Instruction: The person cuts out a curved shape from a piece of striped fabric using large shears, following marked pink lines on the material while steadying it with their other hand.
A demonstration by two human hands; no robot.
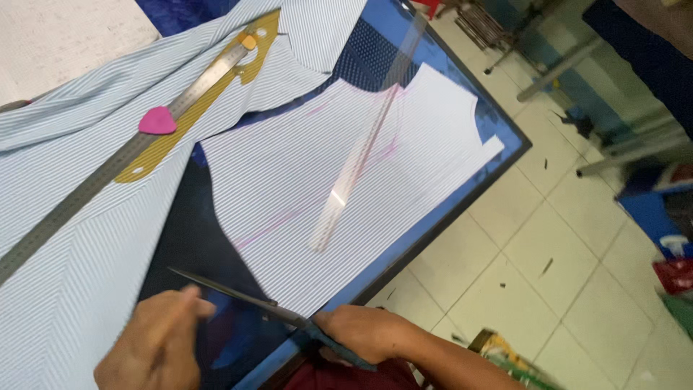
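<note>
- Steel scissors [274,309] lie across the near edge of the table [462,195], long axis running from the near right, at the handles, to the far left, at the blade tip.
- Right hand [364,334] is wrapped shut on the dark blue handles; the blades look closed or nearly so, though motion blur hides it.
- Blades sit just at the near corner of the striped cut panel [339,180], which spreads away to the far right from the fingers.
- Left hand [155,347] is near left of the blades, thumb raised and fingers loosely curled, holding nothing; whether it touches the larger striped cloth [65,238] I cannot tell.
- Clear ruler [357,162] rests lengthwise on the panel, well apart from both hands.
- Metal ruler [115,162], yellow curve template [209,94] and pink chalk [157,120] lie far left on the cloth.
</note>
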